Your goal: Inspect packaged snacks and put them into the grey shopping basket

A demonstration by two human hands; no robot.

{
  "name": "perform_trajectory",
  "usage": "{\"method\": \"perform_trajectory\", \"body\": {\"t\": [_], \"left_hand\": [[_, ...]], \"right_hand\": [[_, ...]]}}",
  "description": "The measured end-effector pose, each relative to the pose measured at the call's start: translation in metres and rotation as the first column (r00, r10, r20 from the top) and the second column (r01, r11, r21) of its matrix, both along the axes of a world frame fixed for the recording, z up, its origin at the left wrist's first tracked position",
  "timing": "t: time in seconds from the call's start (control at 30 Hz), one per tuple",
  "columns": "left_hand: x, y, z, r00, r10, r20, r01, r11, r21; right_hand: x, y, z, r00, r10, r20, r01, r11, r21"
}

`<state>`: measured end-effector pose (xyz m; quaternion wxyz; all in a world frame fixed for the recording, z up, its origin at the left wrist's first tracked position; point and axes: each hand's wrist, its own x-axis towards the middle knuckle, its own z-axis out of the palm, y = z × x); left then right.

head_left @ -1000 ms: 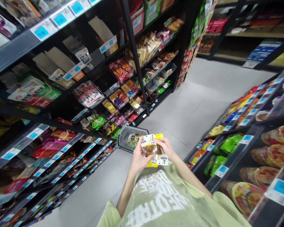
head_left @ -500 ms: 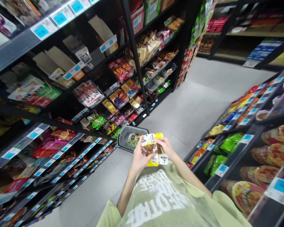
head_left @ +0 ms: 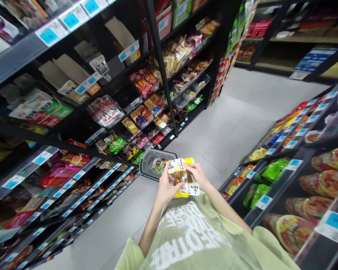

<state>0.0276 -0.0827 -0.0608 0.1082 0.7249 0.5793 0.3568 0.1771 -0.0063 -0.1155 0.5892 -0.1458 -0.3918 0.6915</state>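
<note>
In front of my shirt, my left hand (head_left: 166, 186) is closed on a clear-fronted snack packet (head_left: 179, 177) with brown food inside and white and yellow ends. My right hand (head_left: 199, 176) grips a second, similar snack packet (head_left: 195, 188), partly covered by the first. The packets overlap side by side, and their small print is unreadable. Just beyond my left hand, a grey plastic shopping basket (head_left: 145, 162) stands on the floor with several colourful packets (head_left: 159, 165) in it.
Shelves of bagged and boxed snacks (head_left: 105, 111) rise on the left. To my right, close to my arm, a lower rack holds instant noodle cups (head_left: 294, 232) and green packets (head_left: 256, 195). A grey tiled floor (head_left: 242, 108) runs between them. More shelving (head_left: 287, 41) stands at the far end.
</note>
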Motion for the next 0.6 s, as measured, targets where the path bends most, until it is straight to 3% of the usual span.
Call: {"method": "perform_trajectory", "body": {"t": [0.6], "left_hand": [[0.0020, -0.0028, 0.0035, 0.998, 0.052, -0.019, -0.053, 0.998, -0.031]], "right_hand": [[-0.0017, 0.0008, -0.0004, 1.000, -0.017, 0.011, 0.017, 1.000, 0.016]]}}
